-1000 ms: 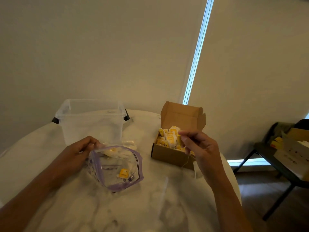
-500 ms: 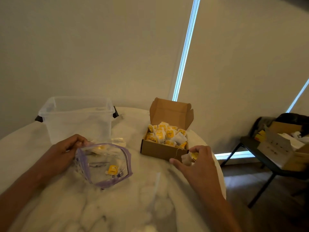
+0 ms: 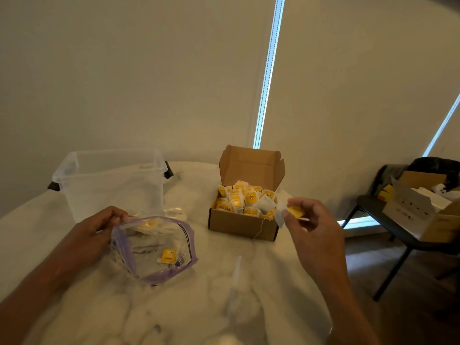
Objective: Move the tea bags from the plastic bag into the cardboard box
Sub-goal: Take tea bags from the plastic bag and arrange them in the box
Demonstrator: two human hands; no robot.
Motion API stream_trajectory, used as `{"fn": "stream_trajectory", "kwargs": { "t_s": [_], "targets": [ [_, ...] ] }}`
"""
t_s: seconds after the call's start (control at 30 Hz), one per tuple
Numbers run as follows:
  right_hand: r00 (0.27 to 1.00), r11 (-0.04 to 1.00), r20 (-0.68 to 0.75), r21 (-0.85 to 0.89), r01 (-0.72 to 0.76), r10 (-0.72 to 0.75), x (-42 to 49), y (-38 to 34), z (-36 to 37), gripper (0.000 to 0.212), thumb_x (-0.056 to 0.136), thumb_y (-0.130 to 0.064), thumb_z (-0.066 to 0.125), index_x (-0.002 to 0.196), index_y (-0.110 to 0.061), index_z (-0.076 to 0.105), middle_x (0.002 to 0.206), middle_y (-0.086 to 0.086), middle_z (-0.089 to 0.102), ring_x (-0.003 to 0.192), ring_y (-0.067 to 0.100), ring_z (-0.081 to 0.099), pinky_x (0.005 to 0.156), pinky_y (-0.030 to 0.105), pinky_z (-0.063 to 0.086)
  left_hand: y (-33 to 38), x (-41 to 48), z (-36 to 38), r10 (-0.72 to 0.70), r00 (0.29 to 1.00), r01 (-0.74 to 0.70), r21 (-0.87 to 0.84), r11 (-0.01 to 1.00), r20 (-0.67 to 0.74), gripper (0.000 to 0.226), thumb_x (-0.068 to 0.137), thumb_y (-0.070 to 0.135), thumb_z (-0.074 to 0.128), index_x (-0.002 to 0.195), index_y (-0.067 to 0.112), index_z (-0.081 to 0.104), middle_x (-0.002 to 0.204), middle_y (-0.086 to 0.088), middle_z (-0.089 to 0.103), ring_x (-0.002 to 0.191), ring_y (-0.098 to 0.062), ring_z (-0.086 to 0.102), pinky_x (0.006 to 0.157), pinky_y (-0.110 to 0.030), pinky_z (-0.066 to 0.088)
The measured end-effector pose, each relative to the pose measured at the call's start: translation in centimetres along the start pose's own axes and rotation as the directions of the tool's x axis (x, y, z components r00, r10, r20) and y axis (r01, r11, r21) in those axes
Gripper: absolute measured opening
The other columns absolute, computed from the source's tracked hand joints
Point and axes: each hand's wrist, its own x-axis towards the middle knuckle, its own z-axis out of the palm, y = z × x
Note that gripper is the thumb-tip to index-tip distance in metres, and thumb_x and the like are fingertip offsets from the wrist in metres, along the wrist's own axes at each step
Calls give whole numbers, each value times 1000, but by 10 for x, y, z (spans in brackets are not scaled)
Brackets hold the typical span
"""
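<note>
Pinching tea bag [image 3: 295, 211], right grip [image 3: 314, 231] beside box [image 3: 242, 224]

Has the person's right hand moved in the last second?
Yes. The right hand, pinching a tea bag, was over the cardboard box and is now just off its right side.

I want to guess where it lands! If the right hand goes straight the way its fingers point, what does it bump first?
Likely the box, at its right edge. The right hand, pinching a tea bag, points left toward it. Depth is unclear; it might pass above.
</note>
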Motion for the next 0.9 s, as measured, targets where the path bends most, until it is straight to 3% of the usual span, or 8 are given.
{"fn": "stream_trajectory", "kwargs": {
  "t_s": [0.2, 0.3, 0.4, 0.47, 0.53, 0.77, 0.83, 0.9],
  "targets": [
    [977, 998, 213, 60, 5, -18, 49, -15, 10, 19, 94, -19, 80, 108, -31, 79, 105, -18, 77, 99, 0, 70, 77, 12, 57, 0, 1, 0, -21, 1000, 21, -9, 1000, -8, 25, 113, 7, 58, 105, 26, 72, 102, 7, 81, 88, -15, 69, 86, -36, 51],
    [934, 998, 355, -60, -21, 41, 64, -1, 24, 19, 94, -18, 80, 106, -33, 79, 106, -17, 77, 96, 4, 71, 74, 18, 59, 1, 0, -1, -19, 1000, 19, -20, 1000, -2, 25, 114, 9, 57, 105, 26, 72, 104, 6, 81, 92, -20, 70, 89, -40, 51],
    [894, 972, 444, -233, 43, 67, 66, 15, 33, 23, 93, -17, 81, 104, -37, 79, 110, -14, 76, 96, 6, 72, 78, 19, 60, 4, -1, -1, -25, 1000, 25, -8, 1000, 0, 26, 114, 8, 56, 105, 25, 73, 106, 6, 82, 93, -20, 72, 89, -38, 51],
    [893, 948, 449, -301, 104, 44, 65, 18, 33, 23, 92, -19, 82, 105, -38, 78, 112, -12, 75, 97, 4, 71, 79, 15, 57, 5, -1, -1, -18, 1000, 18, 1, 1000, 1, 26, 113, 6, 56, 105, 25, 73, 105, 5, 82, 91, -16, 72, 85, -33, 51],
    [896, 922, 445, -347, 169, 3, 64, 18, 33, 19, 93, -26, 81, 108, -37, 77, 114, -12, 73, 98, 4, 69, 83, 19, 58, 4, 0, -1, -22, 1000, 22, 11, 1000, 3, 26, 112, 5, 57, 105, 25, 72, 104, 6, 82, 88, -13, 71, 83, -33, 51],
    [863, 900, 501, -349, 263, -58, 63, 17, 31, 34, 91, -26, 80, 123, -34, 74, 124, -15, 63, 111, 10, 61, 97, 32, 58, -1, 1, -2, -26, 1000, 26, -3, 1000, 1, 23, 115, 11, 55, 107, 24, 73, 105, 5, 82, 97, -30, 73, 92, -45, 55],
    [878, 913, 471, -319, 255, -80, 61, 16, 28, 35, 90, -23, 81, 123, -34, 75, 125, -13, 64, 111, 10, 60, 95, 30, 58, 0, 1, -2, -28, 1000, 28, 5, 1000, 4, 26, 114, 10, 56, 105, 27, 74, 103, 5, 81, 96, -28, 72, 91, -43, 53],
    [899, 922, 413, -276, 273, -143, 56, 12, 24, 31, 90, -20, 81, 118, -34, 76, 119, -14, 65, 105, 8, 62, 86, 18, 54, 2, 1, -1, -26, 1000, 26, -2, 1000, 5, 27, 114, 9, 55, 105, 27, 73, 103, 4, 81, 95, -25, 72, 90, -42, 53]
  ]
}}
